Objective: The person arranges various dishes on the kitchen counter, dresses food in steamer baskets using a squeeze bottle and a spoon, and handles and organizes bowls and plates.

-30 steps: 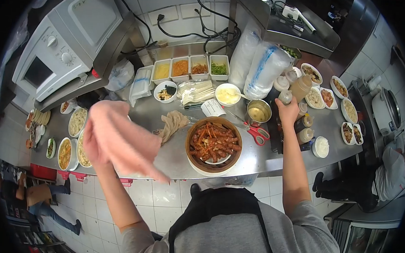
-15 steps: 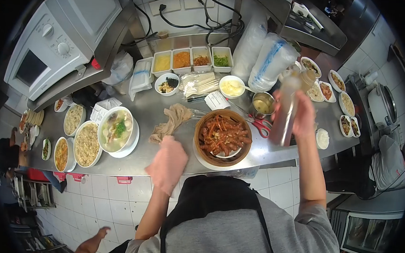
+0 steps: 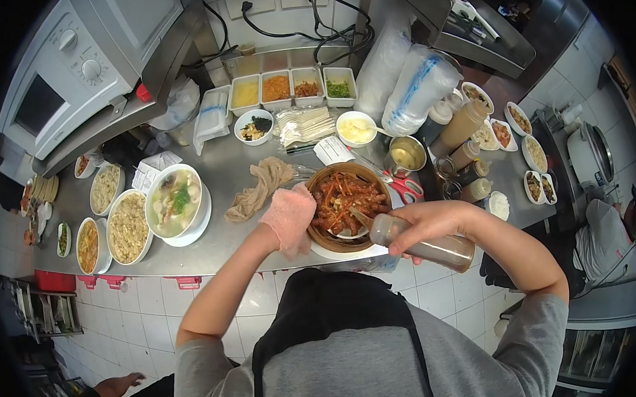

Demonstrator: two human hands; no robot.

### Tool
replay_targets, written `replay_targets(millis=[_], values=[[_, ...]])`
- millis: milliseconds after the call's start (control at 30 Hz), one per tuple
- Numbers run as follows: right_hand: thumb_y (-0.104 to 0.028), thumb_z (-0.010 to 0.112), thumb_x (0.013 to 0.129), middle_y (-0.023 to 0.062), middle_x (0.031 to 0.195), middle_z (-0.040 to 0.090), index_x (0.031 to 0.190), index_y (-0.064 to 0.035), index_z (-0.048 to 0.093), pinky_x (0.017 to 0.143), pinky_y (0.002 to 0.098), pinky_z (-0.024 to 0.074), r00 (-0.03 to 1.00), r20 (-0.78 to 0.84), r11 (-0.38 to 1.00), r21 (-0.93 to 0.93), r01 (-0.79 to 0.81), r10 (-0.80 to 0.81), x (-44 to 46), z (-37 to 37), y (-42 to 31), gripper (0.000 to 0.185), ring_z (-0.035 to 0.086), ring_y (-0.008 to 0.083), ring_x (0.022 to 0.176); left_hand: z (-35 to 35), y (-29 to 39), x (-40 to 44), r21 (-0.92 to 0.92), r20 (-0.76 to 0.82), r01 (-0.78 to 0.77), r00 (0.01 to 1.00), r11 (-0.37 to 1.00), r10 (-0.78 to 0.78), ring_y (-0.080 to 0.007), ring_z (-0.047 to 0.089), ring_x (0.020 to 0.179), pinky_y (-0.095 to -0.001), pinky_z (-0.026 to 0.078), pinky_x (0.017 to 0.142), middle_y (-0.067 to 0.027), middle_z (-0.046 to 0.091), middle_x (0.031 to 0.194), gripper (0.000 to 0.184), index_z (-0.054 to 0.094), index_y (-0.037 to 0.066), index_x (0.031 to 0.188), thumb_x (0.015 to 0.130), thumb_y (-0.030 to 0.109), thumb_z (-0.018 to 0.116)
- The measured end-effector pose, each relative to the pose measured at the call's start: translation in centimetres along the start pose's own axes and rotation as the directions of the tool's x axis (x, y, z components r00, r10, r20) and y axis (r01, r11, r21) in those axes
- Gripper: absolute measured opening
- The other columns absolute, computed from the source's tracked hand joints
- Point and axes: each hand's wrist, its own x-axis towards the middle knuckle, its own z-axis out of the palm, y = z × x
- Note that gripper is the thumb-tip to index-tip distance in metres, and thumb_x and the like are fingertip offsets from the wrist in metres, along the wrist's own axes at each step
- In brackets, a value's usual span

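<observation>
One tilted bottle (image 3: pixel 449 252), clamped in the right grip (image 3: pixel 430 225), points into the filled basket (image 3: pixel 334 244) left of that grip, pouring apparently unfinished; I can't tell whether the left grip (image 3: pixel 286 220), under pink cloth (image 3: pixel 298 206), is closed.

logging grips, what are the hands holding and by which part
Right hand: squeeze bottle, by its body near the nozzle. Left hand: under pink cloth, grip hidden.

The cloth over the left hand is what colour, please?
The cloth is pink, seen best in the head view.
</observation>
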Motion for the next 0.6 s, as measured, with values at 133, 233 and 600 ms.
replay_targets(millis=[133,233,600], values=[[-0.029,0.068,0.077,0.0068,0.071,0.056,0.092,-0.0024,0.049,0.052,0.0267,0.0512,0.995,0.051,0.961,0.259,-0.096,0.086,0.6,-0.4,-0.1,0.036,0.060,0.0153,0.058,1.0,-1.6,1.4,0.072,0.021,-0.194,0.981,0.978,0.193,-0.0318,0.057,0.060,-0.0343,0.048,0.060,-0.0199,0.054,0.064,0.053,0.056,-0.006,0.060,0.039,0.037,0.078],[-0.032,0.069,0.077,0.0074,0.070,0.056,0.093,-0.0026,0.050,0.049,0.0276,0.0510,0.992,0.031,0.947,0.295,-0.126,0.123,0.2,-0.2,-0.7,0.038,0.058,0.0156,0.055,1.2,-2.4,2.1,-0.030,0.020,-0.311,0.950,0.950,0.312,-0.0309,0.048,0.044,-0.0352,0.043,0.048,-0.0153,0.044,0.044,0.059,0.049,0.000,0.043,0.031,0.049,0.079],[-0.013,0.075,0.069,0.0062,0.084,0.054,0.118,-0.0010,0.041,0.056,0.0262,0.0484,0.914,-0.203,0.925,0.079,0.372,-0.351,1.0,-2.6,3.5,0.061,0.057,0.0137,0.066,1.3,-0.7,2.7,0.200,0.143,-0.113,0.986,0.973,0.085,-0.0283,0.056,0.066,-0.0336,0.043,0.062,-0.0145,0.056,0.061,0.028,0.063,0.001,0.059,0.047,0.026,0.070]])
